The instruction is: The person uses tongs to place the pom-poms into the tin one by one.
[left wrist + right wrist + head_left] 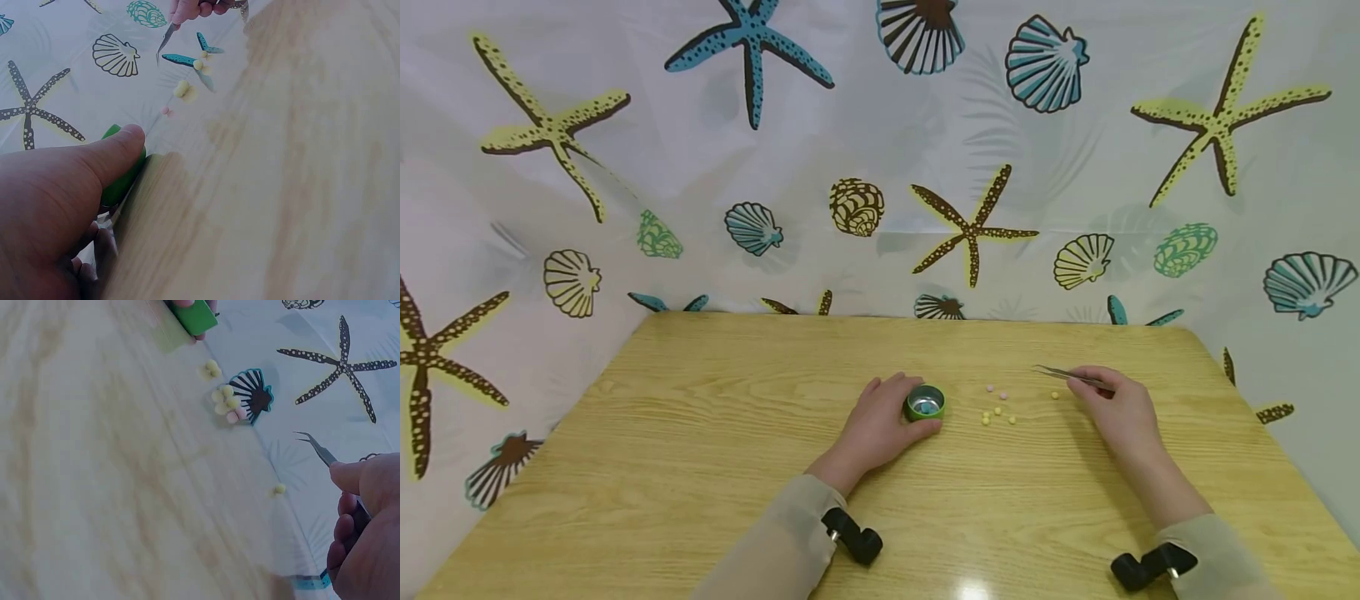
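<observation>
Tweezers [324, 454], slim bent-tipped metal, hover near a rounded yellow bead [280, 488].

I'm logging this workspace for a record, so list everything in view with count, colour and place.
Small round container: 1, green outside, silvery inside, in the left hand
Bits in the container: count unclear, blue, at its bottom
Bent-tip tweezers: 1, silvery, in the right hand
Bead-like pieces: five or six, yellow, on the table between the hands
Bead-like pieces: 2, pink, beside the yellow ones
Table: 1, light wood, under everything
Printed cloth: at least 1, white with multicoloured starfish and seashells, around the table
Wrist devices: 2, black, one at each cuff
Sleeves: 2, beige, on both arms
Left hand: 1, bare, around the container
Right hand: 1, bare, pinching the tweezers
</observation>
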### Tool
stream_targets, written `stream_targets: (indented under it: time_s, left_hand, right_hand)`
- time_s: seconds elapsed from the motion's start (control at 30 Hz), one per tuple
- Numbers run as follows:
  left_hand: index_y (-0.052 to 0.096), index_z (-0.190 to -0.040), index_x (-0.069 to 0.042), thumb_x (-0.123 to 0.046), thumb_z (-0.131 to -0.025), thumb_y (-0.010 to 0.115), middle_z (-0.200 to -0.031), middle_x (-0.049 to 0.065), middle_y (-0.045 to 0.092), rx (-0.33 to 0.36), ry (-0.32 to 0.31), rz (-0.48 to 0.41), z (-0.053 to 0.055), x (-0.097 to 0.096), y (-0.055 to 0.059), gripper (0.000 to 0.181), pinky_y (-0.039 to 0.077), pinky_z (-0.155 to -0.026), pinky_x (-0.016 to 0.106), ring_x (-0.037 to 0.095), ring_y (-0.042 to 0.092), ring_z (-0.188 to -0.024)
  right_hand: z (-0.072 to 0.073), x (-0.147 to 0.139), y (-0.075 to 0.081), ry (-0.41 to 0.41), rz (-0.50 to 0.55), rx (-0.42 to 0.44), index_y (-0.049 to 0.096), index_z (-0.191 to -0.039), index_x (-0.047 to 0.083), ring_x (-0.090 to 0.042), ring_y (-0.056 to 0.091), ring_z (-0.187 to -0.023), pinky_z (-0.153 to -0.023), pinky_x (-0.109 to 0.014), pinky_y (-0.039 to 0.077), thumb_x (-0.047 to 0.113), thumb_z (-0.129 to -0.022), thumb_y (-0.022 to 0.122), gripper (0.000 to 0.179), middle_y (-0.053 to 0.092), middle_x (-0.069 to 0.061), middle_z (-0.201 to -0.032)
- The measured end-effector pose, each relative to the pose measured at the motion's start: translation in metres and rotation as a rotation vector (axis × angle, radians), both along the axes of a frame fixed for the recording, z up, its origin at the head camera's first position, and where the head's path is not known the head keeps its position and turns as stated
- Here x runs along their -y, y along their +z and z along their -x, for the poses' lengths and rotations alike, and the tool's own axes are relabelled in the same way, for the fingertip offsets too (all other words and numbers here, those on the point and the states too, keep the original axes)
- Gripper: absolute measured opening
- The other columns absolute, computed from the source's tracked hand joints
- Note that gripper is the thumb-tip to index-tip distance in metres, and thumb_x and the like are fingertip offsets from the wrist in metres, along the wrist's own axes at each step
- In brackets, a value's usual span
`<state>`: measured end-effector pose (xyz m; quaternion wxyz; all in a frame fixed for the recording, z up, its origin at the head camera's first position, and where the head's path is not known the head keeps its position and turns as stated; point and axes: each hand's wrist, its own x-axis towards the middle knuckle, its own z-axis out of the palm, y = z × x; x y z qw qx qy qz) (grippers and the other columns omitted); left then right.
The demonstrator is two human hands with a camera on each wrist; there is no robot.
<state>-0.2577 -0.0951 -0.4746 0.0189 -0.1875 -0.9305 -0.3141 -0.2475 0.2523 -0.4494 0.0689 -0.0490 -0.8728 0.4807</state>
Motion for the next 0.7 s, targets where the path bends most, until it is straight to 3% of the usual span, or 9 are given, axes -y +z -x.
stream_targets:
  time_s: [0.33,0.57,0.7]
  left_hand:
    - [0.060,-0.155,-0.004,-0.041,-0.101,0.084,-0.156,0.014,0.063,0.000,-0.002,0.010,0.001,0.001,-0.001,0.071,0.017,-0.136,0.054,0.036,0.043,-0.158]
    - [0.060,-0.155,-0.004,-0.041,-0.100,0.085,-0.155,0.013,0.063,0.001,-0.004,0.011,0.002,0.000,-0.001,0.070,0.017,-0.136,0.054,0.036,0.043,-0.158]
    - [0.059,-0.156,-0.005,-0.042,-0.101,0.084,-0.157,0.013,0.062,0.010,-0.002,0.013,0.002,-0.001,-0.001,0.071,0.015,-0.137,0.052,0.035,0.041,-0.159]
  right_hand:
    - [-0.003,-0.029,-0.010,0.020,-0.005,0.064,0.071,-0.145,0.004,-0.034,0.062,-0.131,-0.087,-0.018,0.050,0.037,-0.112,0.069,0.047,0.068,-0.021,-0.144]
    - [-0.006,-0.041,-0.012,0.022,-0.013,0.079,0.071,-0.145,0.004,-0.031,0.062,-0.126,-0.084,-0.016,0.051,0.040,-0.112,0.070,0.049,0.069,-0.020,-0.141]
    - [-0.007,-0.046,-0.013,0.027,-0.042,0.086,0.072,-0.144,0.003,-0.032,0.062,-0.125,-0.086,-0.021,0.052,0.039,-0.112,0.070,0.049,0.068,-0.022,-0.143]
